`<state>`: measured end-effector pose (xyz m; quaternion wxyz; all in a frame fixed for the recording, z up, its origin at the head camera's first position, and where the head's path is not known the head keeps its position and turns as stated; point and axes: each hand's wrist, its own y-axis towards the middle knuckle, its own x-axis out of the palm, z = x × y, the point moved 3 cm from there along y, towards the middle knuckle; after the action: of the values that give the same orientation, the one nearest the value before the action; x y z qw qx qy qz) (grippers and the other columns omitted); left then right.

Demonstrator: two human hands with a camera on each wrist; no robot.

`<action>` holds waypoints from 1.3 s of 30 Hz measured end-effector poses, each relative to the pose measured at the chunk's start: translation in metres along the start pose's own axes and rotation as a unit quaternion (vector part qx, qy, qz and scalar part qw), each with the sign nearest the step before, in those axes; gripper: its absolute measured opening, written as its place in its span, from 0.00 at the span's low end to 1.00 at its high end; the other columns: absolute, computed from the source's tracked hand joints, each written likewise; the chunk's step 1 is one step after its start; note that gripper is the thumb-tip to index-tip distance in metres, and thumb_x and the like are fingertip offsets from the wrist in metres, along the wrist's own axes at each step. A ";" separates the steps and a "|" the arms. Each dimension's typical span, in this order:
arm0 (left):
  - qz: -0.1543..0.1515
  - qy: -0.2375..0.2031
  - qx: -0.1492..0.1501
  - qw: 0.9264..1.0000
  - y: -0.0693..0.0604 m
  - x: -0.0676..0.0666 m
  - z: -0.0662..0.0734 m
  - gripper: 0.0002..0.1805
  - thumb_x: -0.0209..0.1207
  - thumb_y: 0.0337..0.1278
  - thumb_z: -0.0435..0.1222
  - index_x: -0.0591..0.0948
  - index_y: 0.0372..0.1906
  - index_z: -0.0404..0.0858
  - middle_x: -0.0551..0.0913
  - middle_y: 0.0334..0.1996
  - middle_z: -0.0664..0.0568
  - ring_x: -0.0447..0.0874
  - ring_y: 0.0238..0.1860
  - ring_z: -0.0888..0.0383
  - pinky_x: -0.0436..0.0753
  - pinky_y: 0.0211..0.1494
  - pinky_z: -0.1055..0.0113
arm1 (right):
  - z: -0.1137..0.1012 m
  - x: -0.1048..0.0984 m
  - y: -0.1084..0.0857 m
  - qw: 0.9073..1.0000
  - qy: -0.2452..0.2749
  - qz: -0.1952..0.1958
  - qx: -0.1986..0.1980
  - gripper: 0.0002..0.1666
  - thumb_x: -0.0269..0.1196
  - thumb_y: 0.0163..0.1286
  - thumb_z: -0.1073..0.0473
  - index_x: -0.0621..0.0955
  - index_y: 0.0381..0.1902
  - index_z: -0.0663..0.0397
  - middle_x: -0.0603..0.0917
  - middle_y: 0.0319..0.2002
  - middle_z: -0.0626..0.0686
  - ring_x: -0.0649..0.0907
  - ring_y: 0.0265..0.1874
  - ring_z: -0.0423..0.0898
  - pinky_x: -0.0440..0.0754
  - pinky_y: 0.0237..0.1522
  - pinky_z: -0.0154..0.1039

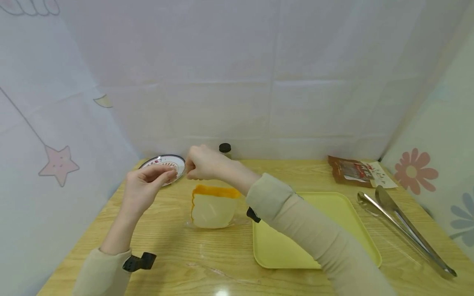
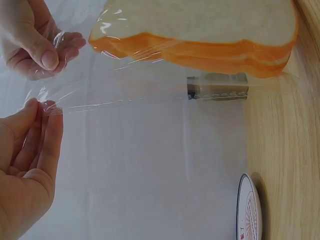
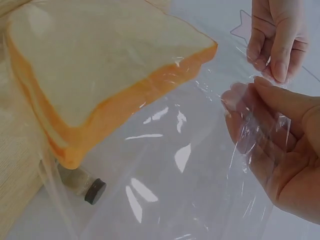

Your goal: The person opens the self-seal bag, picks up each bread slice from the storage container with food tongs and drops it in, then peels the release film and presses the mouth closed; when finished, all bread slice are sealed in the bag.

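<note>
A clear plastic bag [image 3: 182,160] stands open-topped around two slices of toy-like bread [image 1: 212,210] with orange crusts, upright on the table. My left hand [image 1: 146,187] pinches the bag's upper edge between thumb and fingertips, plainest in the left wrist view. Opposite it, my right hand [image 3: 290,145] holds the film between thumb and fingers, with some fingers seen through the plastic. In the head view the film between the hands hardly shows. Both hands are above the bread, a short gap apart.
Behind the bread stands a small jar [image 1: 225,150] with a black lid. A patterned plate [image 1: 180,163] lies at the back left. To the right are a yellow tray [image 1: 314,263], metal tongs [image 1: 407,230] and a brown food packet [image 1: 352,172].
</note>
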<state>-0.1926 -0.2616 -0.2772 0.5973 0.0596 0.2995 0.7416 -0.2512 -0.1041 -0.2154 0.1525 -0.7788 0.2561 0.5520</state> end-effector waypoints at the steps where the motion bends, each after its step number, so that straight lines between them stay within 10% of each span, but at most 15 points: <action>1: 0.001 0.001 0.001 1.000 0.000 0.000 0.000 0.09 0.62 0.53 0.26 0.82 0.37 0.22 0.86 0.28 0.69 0.85 0.30 0.69 0.85 0.35 0.75 | 0.001 0.000 -0.001 1.000 0.003 0.001 -0.003 0.11 0.63 0.61 0.66 0.83 0.19 0.54 0.80 0.17 0.46 0.77 0.17 0.37 0.74 0.22 0.25; 27: 0.004 0.004 0.014 1.000 0.001 -0.008 -0.008 0.10 0.63 0.53 0.27 0.82 0.38 0.23 0.86 0.29 0.67 0.86 0.30 0.68 0.85 0.36 0.75 | 0.071 -0.012 -0.062 0.997 0.076 0.008 0.018 0.09 0.64 0.59 0.68 0.85 0.21 0.58 0.84 0.19 0.54 0.78 0.16 0.39 0.79 0.26 0.28; 39: 0.005 0.024 0.007 1.000 0.001 -0.009 -0.008 0.10 0.63 0.55 0.30 0.83 0.38 0.25 0.85 0.29 0.69 0.85 0.30 0.69 0.85 0.37 0.76 | 0.099 -0.008 -0.090 0.978 0.191 0.059 0.061 0.04 0.64 0.61 0.68 0.86 0.31 0.65 0.87 0.28 0.60 0.83 0.22 0.40 0.86 0.31 0.38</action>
<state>-0.1942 -0.2733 -0.2809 0.5858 0.0477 0.3190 0.7435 -0.2794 0.0229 -0.2456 0.1149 -0.8428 0.3590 0.3842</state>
